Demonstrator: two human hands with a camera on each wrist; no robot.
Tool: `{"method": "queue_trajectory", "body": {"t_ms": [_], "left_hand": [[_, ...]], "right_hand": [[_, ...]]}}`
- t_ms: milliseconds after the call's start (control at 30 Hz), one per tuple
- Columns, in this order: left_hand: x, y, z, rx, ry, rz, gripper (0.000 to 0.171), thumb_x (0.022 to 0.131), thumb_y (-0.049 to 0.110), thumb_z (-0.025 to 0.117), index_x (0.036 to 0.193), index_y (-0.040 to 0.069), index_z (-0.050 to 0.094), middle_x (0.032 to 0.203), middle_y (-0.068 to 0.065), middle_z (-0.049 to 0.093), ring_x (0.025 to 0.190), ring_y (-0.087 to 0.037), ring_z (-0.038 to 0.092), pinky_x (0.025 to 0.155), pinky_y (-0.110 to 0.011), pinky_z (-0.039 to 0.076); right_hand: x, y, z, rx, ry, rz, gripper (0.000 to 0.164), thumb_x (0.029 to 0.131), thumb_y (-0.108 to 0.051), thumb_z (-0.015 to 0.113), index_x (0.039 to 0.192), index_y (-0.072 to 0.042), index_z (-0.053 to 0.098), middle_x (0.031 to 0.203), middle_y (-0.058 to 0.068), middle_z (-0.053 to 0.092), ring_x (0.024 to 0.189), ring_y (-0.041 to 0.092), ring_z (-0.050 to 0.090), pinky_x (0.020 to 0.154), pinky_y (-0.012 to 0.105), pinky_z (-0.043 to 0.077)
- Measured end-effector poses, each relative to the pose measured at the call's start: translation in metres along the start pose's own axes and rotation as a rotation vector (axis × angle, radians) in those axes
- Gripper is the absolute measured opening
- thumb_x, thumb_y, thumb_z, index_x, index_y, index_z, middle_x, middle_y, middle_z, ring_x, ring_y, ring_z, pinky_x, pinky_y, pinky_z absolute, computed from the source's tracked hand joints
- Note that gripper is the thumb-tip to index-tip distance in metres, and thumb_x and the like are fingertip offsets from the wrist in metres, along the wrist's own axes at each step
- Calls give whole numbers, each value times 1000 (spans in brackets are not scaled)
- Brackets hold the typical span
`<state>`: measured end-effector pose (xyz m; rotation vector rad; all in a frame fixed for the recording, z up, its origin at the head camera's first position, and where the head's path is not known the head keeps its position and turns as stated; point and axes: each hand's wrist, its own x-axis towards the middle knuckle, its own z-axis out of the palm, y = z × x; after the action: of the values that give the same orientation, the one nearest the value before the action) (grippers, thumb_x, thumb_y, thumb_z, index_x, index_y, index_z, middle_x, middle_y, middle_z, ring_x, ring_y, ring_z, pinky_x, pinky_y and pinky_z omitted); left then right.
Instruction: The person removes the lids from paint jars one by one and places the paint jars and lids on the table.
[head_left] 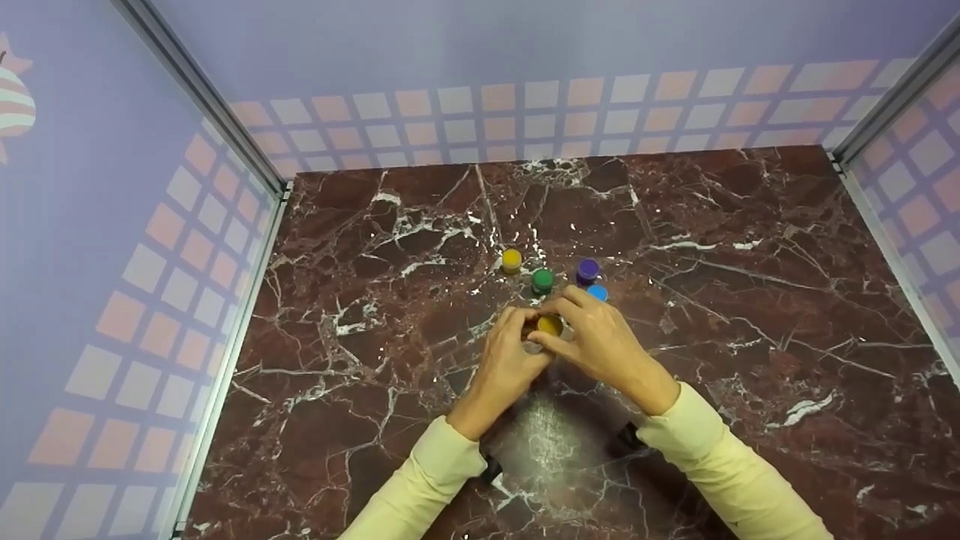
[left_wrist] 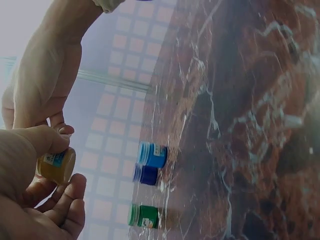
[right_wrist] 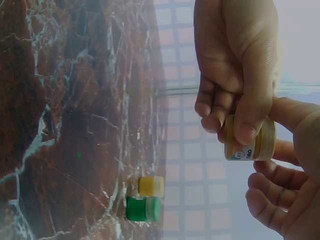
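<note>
Both hands meet over the near middle of the table around a small ochre-yellow paint jar (head_left: 550,325). My left hand (head_left: 508,351) grips the body of this jar, its thumb lying over the label in the right wrist view. From the other side, my right hand (head_left: 602,339) pinches the lid (right_wrist: 268,139) between thumb and index finger. In both wrist views the jar is raised off the table and tilted on its side. Just beyond the hands stand a green paint jar (head_left: 542,282) and a blue one (head_left: 597,293), which the right hand partly covers.
Farther back are a yellow paint jar (head_left: 511,261) and a purple paint jar (head_left: 588,271). The dark red marbled table (head_left: 360,420) is bordered by lilac panels (head_left: 450,45) with pink and white squares at the back and both sides.
</note>
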<state>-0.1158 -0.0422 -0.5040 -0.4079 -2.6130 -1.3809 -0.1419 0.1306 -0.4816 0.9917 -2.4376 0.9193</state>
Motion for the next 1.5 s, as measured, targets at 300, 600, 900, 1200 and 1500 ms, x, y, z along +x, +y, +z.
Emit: {"method": "queue_trajectory", "body": {"t_ms": [300, 600, 900, 1200, 1500], "left_hand": [[3, 0, -1, -121, 0, -19, 36, 79, 3, 82, 112, 0, 67, 107, -8, 62, 96, -22, 64, 87, -40, 58], [8, 0, -9, -168, -41, -16, 32, 77, 3, 82, 105, 2, 67, 102, -6, 62, 96, -22, 61, 88, -38, 56], [6, -2, -15, -278, -139, -51, 33, 81, 5, 85, 109, 0, 68, 105, -7, 63, 96, -19, 62, 87, -32, 57], [7, -4, -18, -271, -228, -20, 34, 84, 13, 85, 111, 1, 68, 109, -6, 65, 99, -18, 62, 91, -33, 56], [6, -3, -16, -364, -218, -77, 35, 86, 10, 83, 112, -4, 64, 109, -10, 63, 98, -21, 64, 92, -47, 58]], "right_hand": [[2, -5, -9, 30, -43, 21, 29, 92, -27, 80, 108, -3, 75, 96, 5, 61, 73, 19, 55, 62, 28, 50], [7, -9, -20, 76, -136, -13, 27, 94, -18, 78, 114, -1, 74, 109, 7, 64, 91, 18, 63, 76, 28, 58], [8, -5, -29, 150, -233, -80, 33, 93, -14, 78, 123, -1, 73, 118, 8, 65, 107, 22, 59, 89, 35, 57], [8, -2, -37, 242, -335, -129, 27, 86, 1, 80, 112, -3, 77, 125, 8, 68, 119, 27, 57, 104, 42, 49], [7, -1, -37, 243, -296, -81, 34, 88, -12, 81, 121, -7, 74, 131, 7, 63, 123, 24, 55, 105, 44, 49]]}}
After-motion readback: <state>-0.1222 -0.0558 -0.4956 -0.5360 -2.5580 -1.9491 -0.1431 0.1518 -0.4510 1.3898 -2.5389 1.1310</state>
